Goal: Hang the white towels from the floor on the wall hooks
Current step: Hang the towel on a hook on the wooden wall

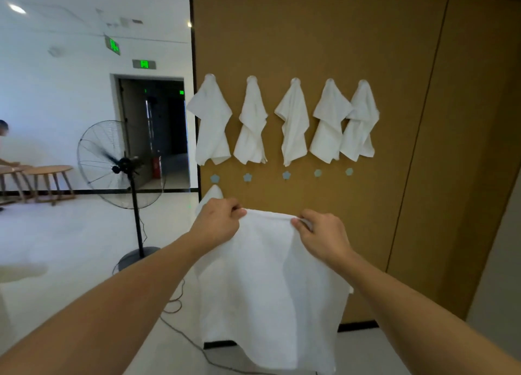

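— Where's the towel (267,284)?
— Held up before the brown wall (338,50); the left hand (218,224) and right hand (324,238) pinch its top edge, fingers clamped on cloth.
— And the hooks?
— Five hung towels (293,124) above, blue hooks (286,175) beneath.

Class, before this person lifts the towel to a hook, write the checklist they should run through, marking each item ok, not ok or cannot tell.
1. Left hand grips the top edge of the held towel: ok.
2. Right hand pinches the same edge: ok.
3. Towel off the floor: ok.
4. Free hooks available: ok, the lower row of blue hooks is bare.
5. Upper row free: not ok, five hung towels fill it.
6. More towels left on the floor: cannot tell.
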The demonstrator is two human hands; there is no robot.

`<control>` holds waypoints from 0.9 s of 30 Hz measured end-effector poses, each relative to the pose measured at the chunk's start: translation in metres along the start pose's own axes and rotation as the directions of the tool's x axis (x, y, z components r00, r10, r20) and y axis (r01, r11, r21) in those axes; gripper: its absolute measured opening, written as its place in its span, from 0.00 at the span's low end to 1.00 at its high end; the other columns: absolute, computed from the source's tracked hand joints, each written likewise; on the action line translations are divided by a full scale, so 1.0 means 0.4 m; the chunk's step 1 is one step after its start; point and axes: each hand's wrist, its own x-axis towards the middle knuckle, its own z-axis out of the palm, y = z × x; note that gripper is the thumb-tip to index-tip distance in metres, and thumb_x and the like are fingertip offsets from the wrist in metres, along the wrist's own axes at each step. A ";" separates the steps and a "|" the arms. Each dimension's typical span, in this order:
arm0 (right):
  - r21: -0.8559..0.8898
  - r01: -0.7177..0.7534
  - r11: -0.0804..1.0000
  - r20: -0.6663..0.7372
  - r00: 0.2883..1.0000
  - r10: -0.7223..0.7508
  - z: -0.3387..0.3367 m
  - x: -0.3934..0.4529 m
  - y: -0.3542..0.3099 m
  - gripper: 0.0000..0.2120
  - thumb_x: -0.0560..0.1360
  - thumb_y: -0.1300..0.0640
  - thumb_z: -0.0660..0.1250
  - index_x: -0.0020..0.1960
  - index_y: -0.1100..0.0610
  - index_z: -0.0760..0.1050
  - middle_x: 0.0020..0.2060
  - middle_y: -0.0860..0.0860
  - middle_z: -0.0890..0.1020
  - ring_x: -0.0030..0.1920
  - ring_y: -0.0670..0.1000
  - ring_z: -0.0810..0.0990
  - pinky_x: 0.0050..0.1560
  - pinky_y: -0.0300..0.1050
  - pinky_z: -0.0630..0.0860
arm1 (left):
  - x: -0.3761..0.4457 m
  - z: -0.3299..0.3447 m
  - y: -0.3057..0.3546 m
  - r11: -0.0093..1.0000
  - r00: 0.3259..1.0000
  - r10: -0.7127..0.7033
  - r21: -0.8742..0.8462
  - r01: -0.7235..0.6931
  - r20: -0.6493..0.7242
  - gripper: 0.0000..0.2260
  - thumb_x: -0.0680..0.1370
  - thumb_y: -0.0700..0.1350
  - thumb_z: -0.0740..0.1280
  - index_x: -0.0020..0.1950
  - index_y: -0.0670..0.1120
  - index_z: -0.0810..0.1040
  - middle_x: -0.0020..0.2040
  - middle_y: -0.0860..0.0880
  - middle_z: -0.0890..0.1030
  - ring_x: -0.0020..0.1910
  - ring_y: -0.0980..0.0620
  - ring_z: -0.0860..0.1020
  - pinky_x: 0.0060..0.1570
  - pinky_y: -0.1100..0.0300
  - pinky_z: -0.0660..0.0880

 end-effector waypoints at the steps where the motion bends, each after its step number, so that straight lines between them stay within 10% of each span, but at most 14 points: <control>1: 0.005 0.010 1.000 0.001 1.000 -0.010 0.027 0.035 0.021 0.11 0.79 0.46 0.62 0.45 0.51 0.77 0.35 0.46 0.81 0.36 0.50 0.78 0.38 0.46 0.75 | 0.032 0.019 -0.013 1.000 1.000 0.001 0.012 -0.001 -0.004 0.09 0.81 0.51 0.62 0.45 0.51 0.78 0.38 0.54 0.77 0.39 0.57 0.74 0.36 0.61 0.68; 14: -0.073 0.310 0.948 -0.090 0.945 -0.316 0.423 0.443 0.199 0.07 0.78 0.53 0.67 0.53 0.53 0.79 0.33 0.48 0.82 0.30 0.50 0.79 0.29 0.41 0.74 | 0.456 0.257 -0.302 0.989 0.990 0.135 -0.049 -0.137 -0.042 0.02 0.78 0.44 0.68 0.47 0.50 0.76 0.36 0.55 0.76 0.35 0.58 0.74 0.38 0.64 0.68; 19: -0.128 0.521 0.844 -0.025 0.849 -0.528 0.569 0.619 0.256 0.14 0.68 0.67 0.73 0.52 0.57 0.83 0.31 0.52 0.80 0.28 0.53 0.77 0.27 0.45 0.76 | 0.653 0.331 -0.430 0.981 0.981 0.180 -0.084 -0.174 0.069 0.13 0.79 0.37 0.65 0.50 0.51 0.86 0.53 0.54 0.84 0.54 0.58 0.78 0.62 0.64 0.70; 27: -0.356 0.484 0.799 0.115 0.872 -0.477 0.793 0.844 0.339 0.21 0.64 0.56 0.79 0.56 0.49 0.83 0.25 0.50 0.73 0.22 0.50 0.71 0.23 0.38 0.65 | 0.881 0.484 -0.604 0.937 0.957 0.241 0.217 -0.273 0.164 0.18 0.80 0.39 0.60 0.65 0.55 0.79 0.63 0.47 0.79 0.60 0.46 0.78 0.63 0.58 0.70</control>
